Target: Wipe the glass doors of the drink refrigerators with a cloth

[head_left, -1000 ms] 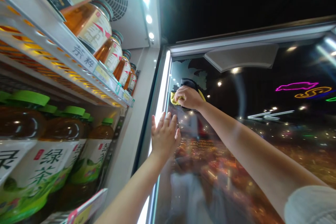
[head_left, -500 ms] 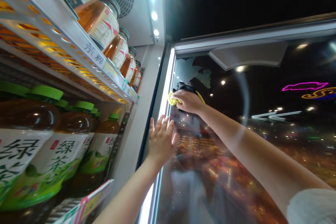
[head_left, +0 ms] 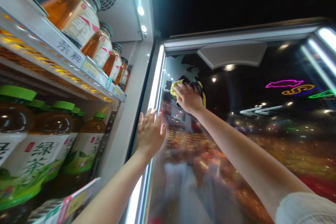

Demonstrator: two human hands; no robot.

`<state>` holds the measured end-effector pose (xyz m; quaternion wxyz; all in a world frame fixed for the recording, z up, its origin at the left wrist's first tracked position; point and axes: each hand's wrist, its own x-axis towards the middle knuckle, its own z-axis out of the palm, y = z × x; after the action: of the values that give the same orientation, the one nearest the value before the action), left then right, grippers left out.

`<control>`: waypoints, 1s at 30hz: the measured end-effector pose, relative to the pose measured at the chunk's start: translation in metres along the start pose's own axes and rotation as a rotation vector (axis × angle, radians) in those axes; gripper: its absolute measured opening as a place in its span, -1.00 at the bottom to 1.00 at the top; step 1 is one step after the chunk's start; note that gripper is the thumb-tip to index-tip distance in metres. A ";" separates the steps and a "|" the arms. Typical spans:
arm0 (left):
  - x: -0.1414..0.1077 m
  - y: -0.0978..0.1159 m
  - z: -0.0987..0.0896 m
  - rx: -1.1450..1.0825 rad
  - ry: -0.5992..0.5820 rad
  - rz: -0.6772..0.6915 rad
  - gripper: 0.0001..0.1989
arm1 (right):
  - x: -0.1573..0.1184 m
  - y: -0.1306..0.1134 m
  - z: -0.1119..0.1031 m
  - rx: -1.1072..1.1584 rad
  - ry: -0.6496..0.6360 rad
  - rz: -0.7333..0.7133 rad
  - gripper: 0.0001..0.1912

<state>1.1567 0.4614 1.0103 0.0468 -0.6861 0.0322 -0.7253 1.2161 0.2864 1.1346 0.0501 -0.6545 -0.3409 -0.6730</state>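
Our right hand (head_left: pixel 190 98) is gripping a bunched yellow-and-black cloth (head_left: pixel 176 89) against the transparent glass door (head_left: pixel 223 94) near frame centre, yellow folds spilling left; our left hand (head_left: pixel 151 134), fingers extended, is holding nothing, below-left. At frame left, the white shelf strip (head_left: pixel 68 50) is reading 茶粹, green-capped plastic bottles (head_left: pixel 49 147) 绿茶.

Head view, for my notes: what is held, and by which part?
Right hand holds a cloth by its bunched yellow part; the left hand, nothing.

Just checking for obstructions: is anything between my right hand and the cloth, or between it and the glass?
Nothing visible: your right hand is on the cloth, and nothing shows between cloth and glass.
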 end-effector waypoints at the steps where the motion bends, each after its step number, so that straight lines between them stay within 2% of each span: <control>1: 0.002 0.002 0.000 0.001 -0.003 0.005 -0.56 | -0.004 0.007 -0.004 -0.023 0.052 0.085 -0.48; 3: 0.004 0.004 -0.001 -0.004 0.007 0.006 -0.56 | -0.020 0.009 -0.007 -0.046 0.111 0.169 -0.46; 4: 0.005 0.006 -0.001 -0.010 0.015 0.005 -0.56 | -0.029 0.005 -0.006 -0.045 0.100 0.145 -0.46; 6: 0.008 0.010 0.001 -0.034 0.033 0.004 -0.56 | -0.041 -0.006 -0.004 -0.028 0.009 -0.005 -0.46; 8: 0.013 0.017 0.006 -0.061 0.047 0.010 -0.57 | -0.039 -0.009 -0.004 -0.014 -0.098 -0.147 -0.47; 9: 0.015 0.022 0.008 -0.074 0.049 0.020 -0.57 | -0.033 -0.005 -0.007 -0.014 -0.131 -0.171 -0.47; 11: 0.020 0.033 0.013 -0.095 0.050 0.049 -0.56 | -0.019 0.013 -0.018 -0.030 -0.129 -0.101 -0.49; 13: 0.023 0.041 0.015 -0.119 0.052 0.079 -0.56 | -0.013 0.034 -0.030 -0.069 -0.066 0.052 -0.48; 15: 0.022 0.045 0.016 -0.147 0.065 0.092 -0.56 | -0.021 0.044 -0.038 -0.118 0.008 0.195 -0.47; 17: 0.020 0.047 0.018 -0.169 0.091 0.093 -0.57 | -0.037 0.042 -0.038 -0.142 0.028 0.228 -0.46; 20: 0.022 0.051 0.024 -0.182 0.125 0.102 -0.57 | -0.050 0.032 -0.032 -0.117 -0.068 0.032 -0.47; 22: 0.028 0.058 0.029 -0.189 0.135 0.113 -0.57 | -0.044 0.039 -0.034 -0.096 -0.124 -0.077 -0.49; 23: 0.031 0.063 0.031 -0.194 0.135 0.120 -0.57 | -0.039 0.048 -0.038 -0.097 -0.125 -0.075 -0.50; 25: 0.036 0.072 0.032 -0.205 0.132 0.133 -0.57 | -0.032 0.071 -0.049 -0.116 -0.073 0.027 -0.51; 27: 0.037 0.078 0.031 -0.217 0.130 0.150 -0.57 | -0.036 0.089 -0.059 -0.148 0.020 0.187 -0.50; 29: 0.036 0.082 0.030 -0.231 0.137 0.157 -0.56 | -0.053 0.095 -0.063 -0.173 0.109 0.319 -0.49; 30: 0.035 0.083 0.029 -0.239 0.142 0.157 -0.55 | -0.062 0.093 -0.062 -0.175 0.128 0.340 -0.48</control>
<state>1.1861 0.3756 1.0378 0.0190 -0.6290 0.1751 -0.7572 1.2200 0.1593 1.1195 0.1275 -0.6602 -0.1620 -0.7223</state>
